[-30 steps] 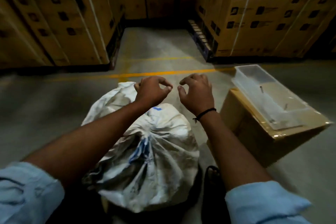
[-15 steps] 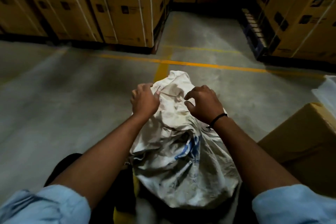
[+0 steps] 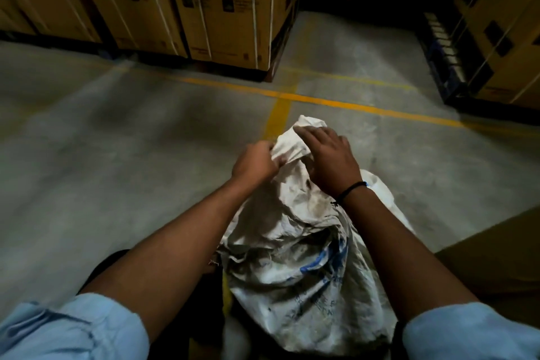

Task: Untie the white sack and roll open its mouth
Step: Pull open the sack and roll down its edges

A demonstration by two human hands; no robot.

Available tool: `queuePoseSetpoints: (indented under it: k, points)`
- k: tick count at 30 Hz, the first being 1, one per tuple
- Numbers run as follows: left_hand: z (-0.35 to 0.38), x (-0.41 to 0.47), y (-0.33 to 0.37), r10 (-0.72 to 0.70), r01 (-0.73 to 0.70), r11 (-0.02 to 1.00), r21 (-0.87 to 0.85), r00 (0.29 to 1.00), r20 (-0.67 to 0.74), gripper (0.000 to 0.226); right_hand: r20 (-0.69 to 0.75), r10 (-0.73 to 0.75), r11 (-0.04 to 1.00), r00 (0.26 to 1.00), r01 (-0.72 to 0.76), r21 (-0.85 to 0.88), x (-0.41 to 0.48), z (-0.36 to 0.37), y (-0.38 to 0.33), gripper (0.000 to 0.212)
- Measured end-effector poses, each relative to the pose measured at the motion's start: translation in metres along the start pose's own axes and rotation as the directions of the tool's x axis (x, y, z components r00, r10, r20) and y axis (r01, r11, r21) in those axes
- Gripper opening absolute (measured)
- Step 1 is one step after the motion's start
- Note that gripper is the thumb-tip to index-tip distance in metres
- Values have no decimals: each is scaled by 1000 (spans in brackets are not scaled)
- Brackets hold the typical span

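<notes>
Two bare hands are up at the top of a crumpled white woven sack with blue print (image 3: 304, 272), which stands on the grey concrete floor (image 3: 117, 169) right in front of the person, between the forearms. The left hand (image 3: 255, 162) is curled tight, pinching a fold of the bunched fabric at the sack's neck. The right hand (image 3: 331, 161) lies over the other side of that bunch with the fingers spread fairly wide across the cloth; can't tell if it's actually gripping underneath. A thin black cord wristband (image 3: 352, 188) sits on the right wrist, and both rolled-up light blue sleeves (image 3: 73, 327) show at the bottom edge.

Room-wise: plenty of open floor to the left and ahead of the sack, out to the painted yellow floor line (image 3: 336, 102) that runs across just beyond the sack's tip. Past that line are tall strapped brown cardboard cartons (image 3: 210, 6), well apart from the hands. To the right it's tighter, since the edge of a brown cardboard box (image 3: 496, 257) is near the right forearm, with more cartons stacked on a dark pallet (image 3: 444, 67) at far right.
</notes>
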State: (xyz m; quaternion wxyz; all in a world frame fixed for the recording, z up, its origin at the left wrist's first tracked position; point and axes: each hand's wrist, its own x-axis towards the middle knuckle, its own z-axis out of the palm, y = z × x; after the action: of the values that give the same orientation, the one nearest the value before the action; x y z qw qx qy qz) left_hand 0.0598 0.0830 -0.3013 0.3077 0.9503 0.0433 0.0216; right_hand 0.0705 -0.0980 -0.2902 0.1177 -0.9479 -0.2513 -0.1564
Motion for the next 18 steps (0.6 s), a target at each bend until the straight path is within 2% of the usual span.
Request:
queuePoseSetpoints:
  k: [3, 5, 6, 8, 10, 13, 15, 18]
  points:
    - [-6, -8, 17, 296, -296, 955, 23, 955, -34, 30, 48, -57, 997, 997, 60, -44, -1, -3, 3, 70]
    - [-9, -16, 28, 463, -459, 886, 68, 885, -57, 33, -16, -78, 996, 997, 77, -37, -5, -12, 8, 62]
    - [-10, -20, 32, 499, -495, 866, 71, 864, -67, 35, -83, -96, 994, 992, 92, -55, -6, -20, 11, 54]
    - [-13, -28, 39, 533, -531, 846, 50, 843, -73, 46, -215, -134, 984, 967, 105, -142, -12, -39, 16, 40]
    - [-16, -32, 42, 523, -519, 852, 68, 851, -51, 58, -310, -130, 979, 942, 72, -191, -23, -59, 22, 35]
    - [-21, -31, 45, 490, -464, 847, 258, 871, -39, 59, -392, -93, 972, 915, -3, -236, -44, -85, 37, 31]
    - [-22, -36, 55, 457, -436, 856, 279, 889, -13, 54, -362, -58, 963, 931, -44, -267, -56, -99, 46, 38]
    - [-14, -50, 78, 483, -452, 836, 310, 875, -25, 51, -219, -28, 940, 975, -49, -338, -77, -116, 50, 50]
